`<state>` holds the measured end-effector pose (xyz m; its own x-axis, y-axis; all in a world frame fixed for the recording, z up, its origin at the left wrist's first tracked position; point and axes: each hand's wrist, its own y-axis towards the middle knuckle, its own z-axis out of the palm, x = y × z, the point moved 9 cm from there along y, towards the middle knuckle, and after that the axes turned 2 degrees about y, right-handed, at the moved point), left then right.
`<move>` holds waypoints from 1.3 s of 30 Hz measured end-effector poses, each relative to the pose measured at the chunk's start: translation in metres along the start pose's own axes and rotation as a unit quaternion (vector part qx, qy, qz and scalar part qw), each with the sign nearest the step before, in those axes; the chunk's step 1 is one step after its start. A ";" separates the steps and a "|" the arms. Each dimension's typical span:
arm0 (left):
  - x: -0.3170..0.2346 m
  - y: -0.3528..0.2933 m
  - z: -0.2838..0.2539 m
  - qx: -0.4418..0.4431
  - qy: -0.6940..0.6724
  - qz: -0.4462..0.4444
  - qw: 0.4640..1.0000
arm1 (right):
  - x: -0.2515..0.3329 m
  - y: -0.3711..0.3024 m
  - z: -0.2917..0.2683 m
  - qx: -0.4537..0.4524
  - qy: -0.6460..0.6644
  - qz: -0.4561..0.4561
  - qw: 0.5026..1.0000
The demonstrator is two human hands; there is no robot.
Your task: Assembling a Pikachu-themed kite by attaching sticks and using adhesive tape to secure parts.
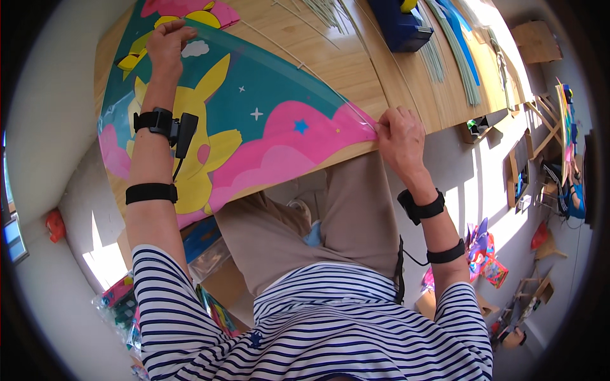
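Striped shirt (324, 330) nearest cam, tan trousers (362, 206) beyond. Printed sheet (244, 79), teal/pink/yellow, spread on wood table (356, 66). R hand (403, 136) pinches sheet's pink corner nr table edge; thin rod (302, 65) runs along that side. L hand (168, 43) over sheet's far part, fingers curled, can't tell if gripping. Dk-blue tape dispenser (399, 35) far R, nr pale sticks (469, 79).

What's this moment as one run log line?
left hand: over far part of printed sheet | right hand: at its right corner | wooden table: blue tape dispenser on top
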<state>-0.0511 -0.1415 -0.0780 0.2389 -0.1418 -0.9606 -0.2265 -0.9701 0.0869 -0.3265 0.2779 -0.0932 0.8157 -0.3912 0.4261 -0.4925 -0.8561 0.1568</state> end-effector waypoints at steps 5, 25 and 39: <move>-0.001 -0.004 -0.001 -0.001 -0.023 -0.011 1.000 | -0.004 0.000 -0.003 -0.003 0.051 0.006 0.999; -0.095 -0.058 0.032 0.029 -0.100 0.077 0.992 | 0.014 0.009 -0.029 -0.043 0.200 0.020 0.979; -0.199 -0.199 0.082 0.116 -0.085 0.168 0.975 | 0.119 0.044 -0.090 -0.055 0.457 -0.056 0.886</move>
<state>-0.1307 0.0960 0.0743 -0.0404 -0.3905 -0.9197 -0.4778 -0.8009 0.3610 -0.2781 0.2241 0.0449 0.2997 0.1753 0.9378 -0.4916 -0.8140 0.3093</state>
